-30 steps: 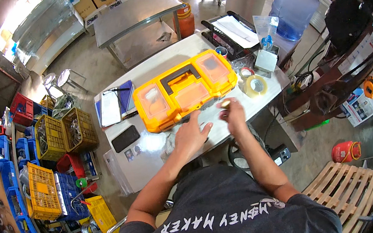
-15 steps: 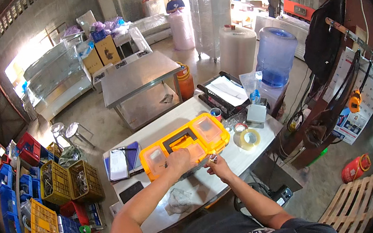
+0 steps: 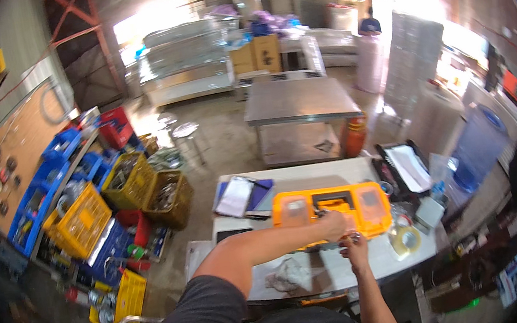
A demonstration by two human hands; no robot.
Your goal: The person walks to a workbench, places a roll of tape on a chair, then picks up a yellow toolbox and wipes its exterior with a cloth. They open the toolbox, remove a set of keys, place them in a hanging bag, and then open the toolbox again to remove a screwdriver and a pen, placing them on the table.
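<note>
The orange organiser case lies flat on the white worktop, its long side running left to right, lid shut, with clear compartment windows at either end and a dark handle recess in the middle. The left hand rests on the front edge of the case near its centre, fingers curled down against the case; whether they grip anything cannot be told at this size. The right hand sits just below the case front, touching or nearly touching it, fingers drawn together around a small item too small to identify. A crumpled grey rag lies on the worktop left of the forearms. A roll of tape lies just right of the case's front corner. Behind the case to the left sits a blue clipboard with white paper; to the right sits a black tray holding papers. Yellow and blue crates stand on the floor well to the left.
</note>
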